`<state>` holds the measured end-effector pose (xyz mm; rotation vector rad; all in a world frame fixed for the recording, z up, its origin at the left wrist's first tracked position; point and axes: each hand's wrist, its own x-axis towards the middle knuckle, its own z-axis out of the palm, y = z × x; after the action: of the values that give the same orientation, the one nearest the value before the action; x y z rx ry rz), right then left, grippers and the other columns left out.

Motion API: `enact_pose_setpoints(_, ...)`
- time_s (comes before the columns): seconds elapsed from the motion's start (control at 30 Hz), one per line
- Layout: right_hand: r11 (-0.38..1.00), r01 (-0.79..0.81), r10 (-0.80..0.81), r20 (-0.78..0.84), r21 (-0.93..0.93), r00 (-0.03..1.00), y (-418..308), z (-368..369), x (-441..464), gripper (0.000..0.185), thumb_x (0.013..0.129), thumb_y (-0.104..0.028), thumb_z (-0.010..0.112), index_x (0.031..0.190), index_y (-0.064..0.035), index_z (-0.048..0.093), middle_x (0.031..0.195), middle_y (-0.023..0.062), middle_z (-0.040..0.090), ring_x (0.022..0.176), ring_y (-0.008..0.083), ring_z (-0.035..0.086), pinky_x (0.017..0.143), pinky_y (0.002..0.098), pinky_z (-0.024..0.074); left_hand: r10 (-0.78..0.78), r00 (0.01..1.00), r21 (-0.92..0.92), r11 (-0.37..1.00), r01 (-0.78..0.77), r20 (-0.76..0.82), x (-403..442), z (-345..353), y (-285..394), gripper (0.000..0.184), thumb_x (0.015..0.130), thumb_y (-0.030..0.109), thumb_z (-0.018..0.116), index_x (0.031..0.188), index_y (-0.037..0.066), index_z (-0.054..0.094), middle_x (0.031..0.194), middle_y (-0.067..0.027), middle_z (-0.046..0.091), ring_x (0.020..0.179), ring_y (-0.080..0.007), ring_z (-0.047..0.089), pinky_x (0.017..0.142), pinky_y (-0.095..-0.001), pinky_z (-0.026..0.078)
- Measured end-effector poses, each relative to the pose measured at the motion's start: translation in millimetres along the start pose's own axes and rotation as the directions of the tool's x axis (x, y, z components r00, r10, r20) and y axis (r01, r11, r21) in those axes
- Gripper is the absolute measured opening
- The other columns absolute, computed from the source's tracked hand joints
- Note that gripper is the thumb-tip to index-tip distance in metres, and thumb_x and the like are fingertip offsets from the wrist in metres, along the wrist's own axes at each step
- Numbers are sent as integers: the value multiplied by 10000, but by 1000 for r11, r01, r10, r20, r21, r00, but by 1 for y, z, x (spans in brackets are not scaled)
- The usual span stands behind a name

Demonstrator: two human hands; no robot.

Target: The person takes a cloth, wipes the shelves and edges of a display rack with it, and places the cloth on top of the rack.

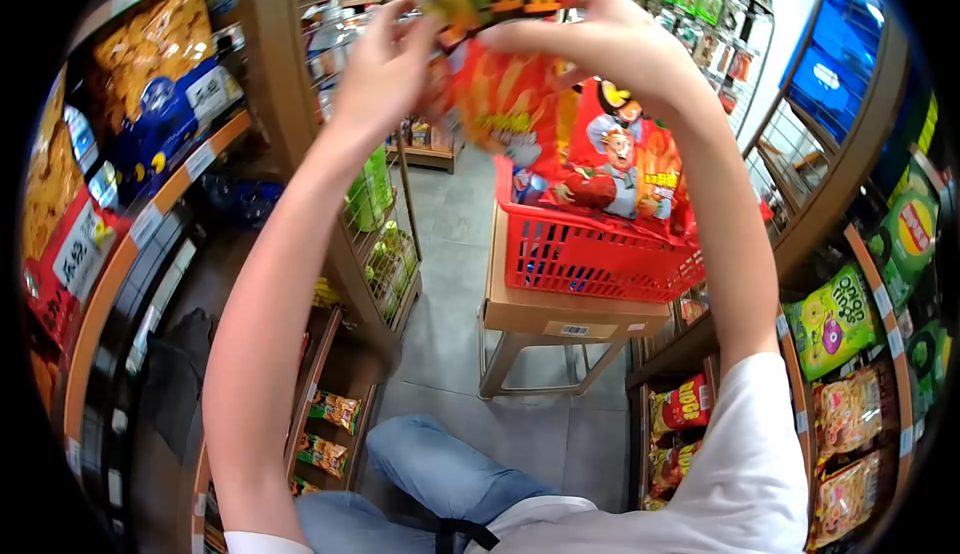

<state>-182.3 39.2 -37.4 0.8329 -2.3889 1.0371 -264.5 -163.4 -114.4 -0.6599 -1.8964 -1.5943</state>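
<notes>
At the top of the view, my left hand and my right hand hold a red snack bag with pictures of yellow-orange sticks on it. A dark band with yellow lettering crosses its upper part; I cannot tell whether this is one bag or two together. My left fingers are curled at its left side, and my right thumb lies across its front. Just below and to the right, a red plastic basket contains more red snack bags printed with a cartoon chef.
The basket rests on a cardboard box on a stool. Shelves with snack bags line both sides, including a green onion rings bag at right. A dark cloth lies on the left shelf. Grey floor runs between.
</notes>
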Motion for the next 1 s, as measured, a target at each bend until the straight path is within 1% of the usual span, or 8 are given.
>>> enact_pose_setpoints(0.1, 962, -161, 137, -121, -222, 983, 40, 9, 27, 672, 795, -334, 855, 1315, -18, 570, 1136, 135, 721, 1026, 170, 700, 802, 345, 582, -5, 999, 310, 951, -7, 39, 23, 29, -29, 767, 965, 509, 601, 1425, -74, 408, 1256, -286, 633, 1153, -324, 654, 952, -402, 519)
enact_pose_setpoints(0.13, 985, -43, 4, -227, -170, 974, 50, 18, 24, 610, 706, -462, 866, 1078, -2, 720, 1168, 283, 671, 1048, 308, 699, 864, 401, 566, -114, 992, 439, 895, 82, 47, 18, 38, -26, 834, 970, 603, 550, 1486, -25, 364, 1311, -272, 611, 1182, -306, 641, 994, -401, 503)
enact_pose_setpoints(0.23, 877, -216, -40, -511, -430, 859, 76, 47, 20, 1074, 673, -596, 875, 1163, 247, 424, 1037, 330, 659, 988, 367, 691, 845, 401, 560, -193, 959, 277, 952, 132, 209, -23, 60, -33, 874, 985, 597, 492, 1525, -61, 292, 1466, -296, 483, 1379, -362, 484, 1142, -420, 372)
enact_pose_setpoints(0.53, 868, -428, 287, -445, -254, 848, 60, 46, 8, 901, 913, -474, 687, 1257, 224, 232, 916, 296, 692, 671, 335, 735, 588, 367, 604, -125, 963, -102, 983, 154, 240, -46, 71, -53, 849, 1025, 596, 408, 1542, -60, 260, 1516, -289, 425, 1437, -361, 401, 1178, -392, 314)
enact_pose_setpoints(0.6, 795, -419, 196, -467, -440, 862, 92, 44, 11, 931, 897, -517, 695, 1292, 195, 244, 955, 327, 683, 711, 353, 741, 604, 377, 601, -109, 957, 26, 994, 106, 269, -46, 74, -73, 868, 994, 653, 445, 1571, 28, 272, 1491, -205, 474, 1341, -288, 510, 1097, -381, 420)
enact_pose_setpoints(0.67, 763, -475, 287, -429, -438, 857, 65, 43, 1, 980, 888, -509, 688, 1297, 268, 253, 1036, 401, 651, 1034, 468, 674, 912, 454, 542, 14, 941, -117, 993, 28, 338, -50, 80, -89, 851, 988, 598, 530, 1571, 33, 275, 1494, -187, 474, 1302, -248, 532, 1014, -365, 493)
enact_pose_setpoints(0.83, 760, -219, -205, -545, -612, 813, 28, 46, -14, 833, 870, -385, 754, 1394, 104, 329, 1151, 376, 620, 1095, 498, 624, 950, 495, 502, -53, 950, -141, 985, 101, 308, -61, 69, -76, 871, 989, 619, 498, 1581, 27, 258, 1561, -201, 402, 1415, -280, 433, 1141, -374, 372)
enact_pose_setpoints(1.0, 868, -44, -225, -470, -495, 853, 8, 66, -15, 774, 862, -374, 764, 1379, 77, 407, 1176, 359, 606, 1106, 472, 610, 978, 495, 480, -89, 947, -132, 982, 135, 309, -57, 61, -80, 839, 1020, 630, 402, 1587, 31, 243, 1605, -198, 334, 1497, -279, 309, 1213, -373, 246)
